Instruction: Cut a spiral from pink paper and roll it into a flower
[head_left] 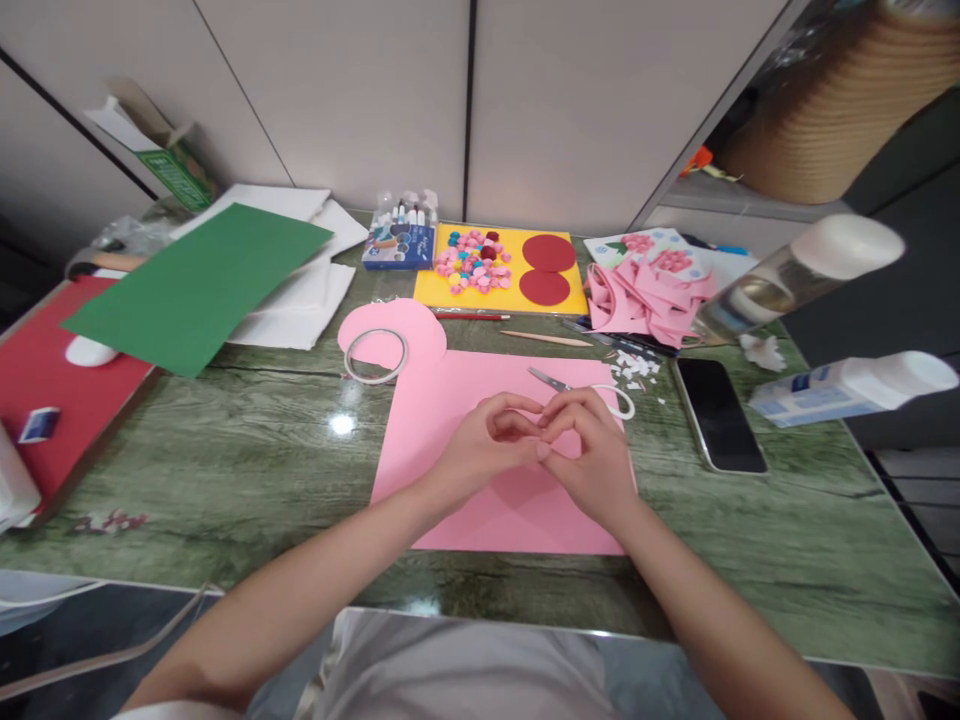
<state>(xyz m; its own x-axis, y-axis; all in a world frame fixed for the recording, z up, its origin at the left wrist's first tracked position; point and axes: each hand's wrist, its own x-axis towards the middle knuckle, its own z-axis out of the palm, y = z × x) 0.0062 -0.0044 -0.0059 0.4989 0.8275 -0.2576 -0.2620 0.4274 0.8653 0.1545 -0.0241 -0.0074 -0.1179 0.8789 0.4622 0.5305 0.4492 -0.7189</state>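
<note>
Holds left hand [504, 432] and right hand [592, 450] fingertip to fingertip above a flat pink paper sheet [510, 515]; cannot tell whether pinching anything. Could snag the white-handled metal scissors [551, 379] (partly behind the right hand) by drifting outward. Cannot read the tiny lettering on the blue cardboard box [400, 250].

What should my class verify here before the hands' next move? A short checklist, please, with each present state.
1. Left hand and right hand above the pink sheet: ok.
2. Something held between the fingers: cannot tell; the hands hide it.
3. Scissors clear of the right hand: cannot tell; it partly covers them in view.
4. White scraps cleared away: not ok, scattered near the scissors.
5. Phone off the pink sheet: ok, lying to its right.
</note>
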